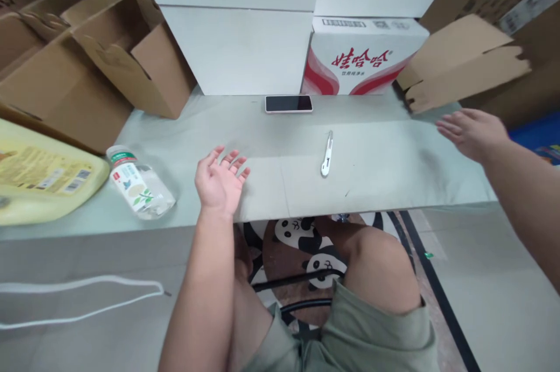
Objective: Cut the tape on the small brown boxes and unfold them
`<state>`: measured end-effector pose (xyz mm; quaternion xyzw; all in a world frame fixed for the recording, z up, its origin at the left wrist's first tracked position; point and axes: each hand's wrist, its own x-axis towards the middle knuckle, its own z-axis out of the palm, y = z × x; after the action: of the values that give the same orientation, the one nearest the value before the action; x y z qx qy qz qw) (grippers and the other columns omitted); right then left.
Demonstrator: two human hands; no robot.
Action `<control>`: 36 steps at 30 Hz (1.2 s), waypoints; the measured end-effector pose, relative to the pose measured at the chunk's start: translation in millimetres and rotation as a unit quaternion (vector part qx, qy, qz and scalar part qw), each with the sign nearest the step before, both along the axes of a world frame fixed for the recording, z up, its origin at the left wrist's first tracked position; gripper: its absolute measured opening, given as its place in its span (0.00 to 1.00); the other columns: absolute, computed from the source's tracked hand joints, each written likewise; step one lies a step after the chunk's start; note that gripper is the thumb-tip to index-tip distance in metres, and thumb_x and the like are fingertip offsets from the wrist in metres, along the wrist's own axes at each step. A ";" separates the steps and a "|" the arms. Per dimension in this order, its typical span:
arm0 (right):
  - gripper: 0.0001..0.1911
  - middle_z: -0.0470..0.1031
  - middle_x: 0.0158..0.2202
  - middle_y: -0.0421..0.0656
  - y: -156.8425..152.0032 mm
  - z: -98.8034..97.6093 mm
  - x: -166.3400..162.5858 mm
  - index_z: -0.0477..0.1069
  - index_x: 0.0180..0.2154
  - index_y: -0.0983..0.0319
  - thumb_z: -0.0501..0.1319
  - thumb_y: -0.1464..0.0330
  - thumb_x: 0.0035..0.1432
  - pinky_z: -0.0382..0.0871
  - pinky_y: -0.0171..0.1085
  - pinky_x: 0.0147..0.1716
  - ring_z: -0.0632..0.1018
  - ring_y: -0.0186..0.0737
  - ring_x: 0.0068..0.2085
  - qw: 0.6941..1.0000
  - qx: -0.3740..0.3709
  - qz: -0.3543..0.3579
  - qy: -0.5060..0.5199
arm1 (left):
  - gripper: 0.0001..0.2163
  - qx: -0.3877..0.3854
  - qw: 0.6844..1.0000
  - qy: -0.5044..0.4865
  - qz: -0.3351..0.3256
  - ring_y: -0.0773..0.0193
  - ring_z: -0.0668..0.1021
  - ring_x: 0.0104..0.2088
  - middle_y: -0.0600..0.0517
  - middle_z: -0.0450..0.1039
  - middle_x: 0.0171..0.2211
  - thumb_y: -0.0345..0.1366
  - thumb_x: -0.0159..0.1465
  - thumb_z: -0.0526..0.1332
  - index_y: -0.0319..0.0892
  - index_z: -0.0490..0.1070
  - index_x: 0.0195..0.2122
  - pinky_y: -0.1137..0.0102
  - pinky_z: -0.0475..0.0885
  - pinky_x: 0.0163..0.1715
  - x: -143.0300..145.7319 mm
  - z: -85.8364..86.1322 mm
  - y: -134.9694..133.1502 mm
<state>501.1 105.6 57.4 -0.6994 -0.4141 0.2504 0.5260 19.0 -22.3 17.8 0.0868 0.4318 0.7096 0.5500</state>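
My left hand (221, 179) hovers palm up over the near part of the table, its fingers apart and slightly curled, holding nothing. On the right, my right hand (475, 132) is raised over the table's right end with fingers stretched out, close to a flattened brown cardboard piece (464, 69); I cannot see anything in it. Between the hands a white utility knife (327, 154) lies on the cloth. Behind it a smartphone (289, 104) with a dark screen lies in front of the white boxes.
White cartons (245, 51) and a red-and-white carton (363, 60) line the back. Brown cardboard boxes (131, 51), a yellow jug (48, 174) and a clear labelled bottle (142, 185) occupy the left. A white hanger (83, 285) shows below the table (280, 185).
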 end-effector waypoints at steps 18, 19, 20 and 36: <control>0.13 0.79 0.53 0.50 14.2 -12.0 -295.2 0.75 0.47 0.59 0.59 0.66 0.62 0.78 0.50 0.49 0.82 0.48 0.46 0.827 -0.085 0.474 -0.289 | 0.12 0.053 0.997 -0.058 0.027 0.67 0.75 0.28 0.53 0.72 0.32 0.42 0.54 0.62 0.44 0.70 0.37 0.71 0.69 0.31 -42.9 14.9 -34.1; 0.14 0.79 0.53 0.50 15.1 -6.4 -325.1 0.75 0.49 0.59 0.58 0.67 0.62 0.77 0.50 0.51 0.82 0.48 0.47 0.798 -0.048 0.496 -0.338 | 0.12 0.054 0.996 -0.063 0.026 0.68 0.74 0.27 0.53 0.71 0.31 0.42 0.54 0.62 0.43 0.69 0.37 0.72 0.69 0.30 -46.9 16.3 -36.1; 0.16 0.78 0.54 0.51 14.2 -0.3 -355.3 0.74 0.50 0.60 0.57 0.68 0.62 0.76 0.50 0.52 0.81 0.48 0.47 0.766 -0.010 0.514 -0.385 | 0.11 0.054 0.996 -0.069 0.026 0.68 0.74 0.27 0.54 0.71 0.30 0.41 0.54 0.62 0.43 0.69 0.36 0.72 0.69 0.30 -50.3 17.7 -37.8; 0.14 0.75 0.56 0.48 30.3 61.7 -576.1 0.75 0.44 0.61 0.53 0.72 0.62 0.71 0.45 0.56 0.76 0.49 0.54 0.707 0.122 0.479 -0.506 | 0.07 -0.005 0.998 -0.004 0.061 0.69 0.68 0.25 0.55 0.64 0.27 0.37 0.54 0.60 0.43 0.64 0.33 0.71 0.62 0.30 -64.7 8.4 -37.2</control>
<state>-75.0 136.0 119.0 -0.3588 -0.9244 0.0245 0.1273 -45.6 -59.6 26.2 0.0546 0.4371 0.7401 0.5082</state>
